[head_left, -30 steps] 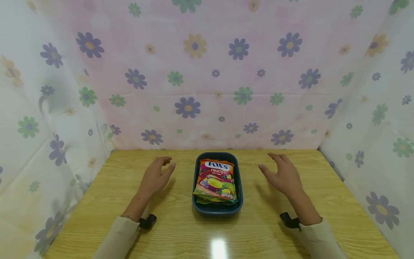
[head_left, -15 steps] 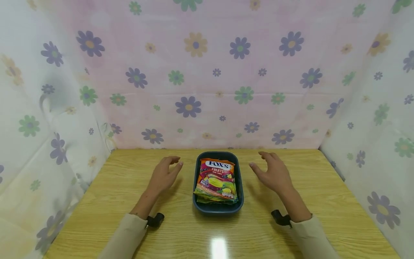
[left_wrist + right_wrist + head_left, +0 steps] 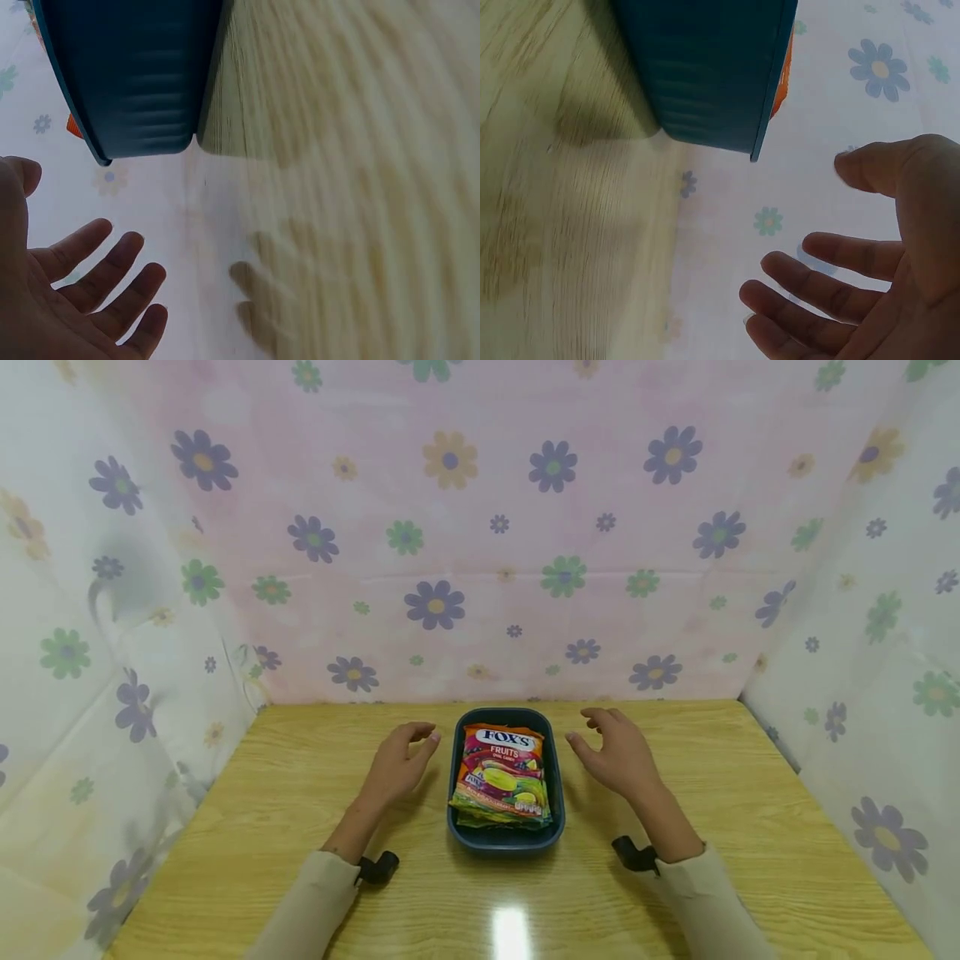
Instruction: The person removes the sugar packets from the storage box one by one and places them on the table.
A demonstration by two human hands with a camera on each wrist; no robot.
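Observation:
A dark blue plastic tub (image 3: 506,843) stands on the wooden table, holding a small pile of candy bags (image 3: 501,768); the top one reads FOX'S FRUITS. To the tub's left, my left hand (image 3: 397,767) hovers with its fingers spread and nothing in it. My right hand (image 3: 618,756) mirrors it on the other side, a little apart from the rim. In the left wrist view the tub's ribbed side (image 3: 142,82) shows above the relaxed fingers (image 3: 124,300). The right wrist view has the opposite side wall (image 3: 705,75) near my spread thumb and fingers.
The wooden table (image 3: 300,793) extends to both sides of the tub and in front of it. Flower-printed cloth (image 3: 487,543) hangs behind and along both sides. A black wrist mount (image 3: 378,867) sticks out from each sleeve.
Both hands have moved inward toward the tub, the left one rightward and the right one leftward. The tub and the candy bags stay in place.

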